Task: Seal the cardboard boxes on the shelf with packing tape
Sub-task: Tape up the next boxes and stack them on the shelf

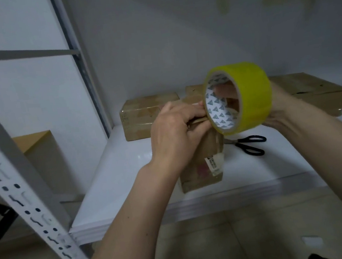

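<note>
Taping a small upright box at the shelf front.

Sealed carton [143,116] at back left of white shelf [112,183]. Left hand [174,133] curled on top of small upright box [204,164]. Right hand [278,110] grips yellow tape roll [247,97], raised just above it. Black scissors [248,144] behind. Larger carton [310,92] back right.

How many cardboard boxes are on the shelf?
4: small box under the left hand, one back left, one behind the tape roll, one back right. More may be hidden.
</note>
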A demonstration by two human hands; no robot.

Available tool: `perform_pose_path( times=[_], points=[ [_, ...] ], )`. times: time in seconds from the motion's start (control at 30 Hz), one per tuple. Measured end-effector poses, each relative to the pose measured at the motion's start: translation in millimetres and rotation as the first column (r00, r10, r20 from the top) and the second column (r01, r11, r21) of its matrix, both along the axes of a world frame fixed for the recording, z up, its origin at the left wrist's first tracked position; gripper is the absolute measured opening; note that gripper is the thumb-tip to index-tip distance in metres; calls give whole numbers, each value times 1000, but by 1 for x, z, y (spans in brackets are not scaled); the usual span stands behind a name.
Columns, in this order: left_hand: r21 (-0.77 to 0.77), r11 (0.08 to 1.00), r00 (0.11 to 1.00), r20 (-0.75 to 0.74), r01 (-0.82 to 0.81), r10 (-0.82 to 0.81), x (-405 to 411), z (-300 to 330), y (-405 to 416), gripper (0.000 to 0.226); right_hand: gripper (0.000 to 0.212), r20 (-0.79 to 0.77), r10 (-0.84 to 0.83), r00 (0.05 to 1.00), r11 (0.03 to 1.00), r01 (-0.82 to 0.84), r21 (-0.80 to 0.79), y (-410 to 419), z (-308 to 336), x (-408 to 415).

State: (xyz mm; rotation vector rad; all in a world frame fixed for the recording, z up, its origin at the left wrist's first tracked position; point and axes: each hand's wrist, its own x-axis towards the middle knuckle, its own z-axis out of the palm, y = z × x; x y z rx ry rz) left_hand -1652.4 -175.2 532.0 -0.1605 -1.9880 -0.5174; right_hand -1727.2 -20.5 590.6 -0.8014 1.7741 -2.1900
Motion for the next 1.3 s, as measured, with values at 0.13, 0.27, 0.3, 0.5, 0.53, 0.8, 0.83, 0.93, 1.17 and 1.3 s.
perform_pose_path(
  times=[0.13, 0.27, 0.3, 0.5, 0.53, 0.8, 0.83, 0.93, 1.17, 1.3],
  points=[
    [27, 999, 994, 109, -17, 14, -4, 11, -7, 24, 35, -74, 95, 993, 994, -99, -40, -16, 2, -11],
    [58, 998, 987, 155, 25, -34, -9, 19, -12, 25, 24, -59, 139, 989, 985, -144, -99, -25, -7, -20],
    [88, 996, 988, 146, 32, -45, -11, 18, -12, 26, 27, -42, 132, 990, 981, -136, -141, -27, -9, -20],
    [138, 990, 989, 140, 32, -51, -14, 17, -12, 29, 35, 65, 83, 994, 960, -62, -275, -37, -13, -26],
    [143, 989, 987, 149, 32, -53, -14, 18, -12, 28, 38, 66, 84, 994, 961, -64, -271, -38, -13, -26],
    [76, 997, 973, 230, -12, -5, -9, 26, -4, 19, 53, -61, 25, 998, 965, -40, -259, -30, -11, -11],
    [79, 996, 974, 226, -36, 17, -10, 26, -1, 20, 61, -72, 21, 997, 968, -38, -246, -30, -10, -10],
    [113, 990, 981, 183, -86, 65, -14, 23, 8, 20, 59, -22, 38, 999, 963, -43, -268, -31, -10, -17],
    [400, 914, 959, 227, 64, -167, -13, 57, 0, 19, 46, -65, 18, 998, 941, -39, -335, -34, 23, -8],
    [564, 817, 915, 259, 117, -310, -19, 64, 0, 14, 24, 25, 32, 999, 946, -23, -323, -43, 32, -11]
  ],
)
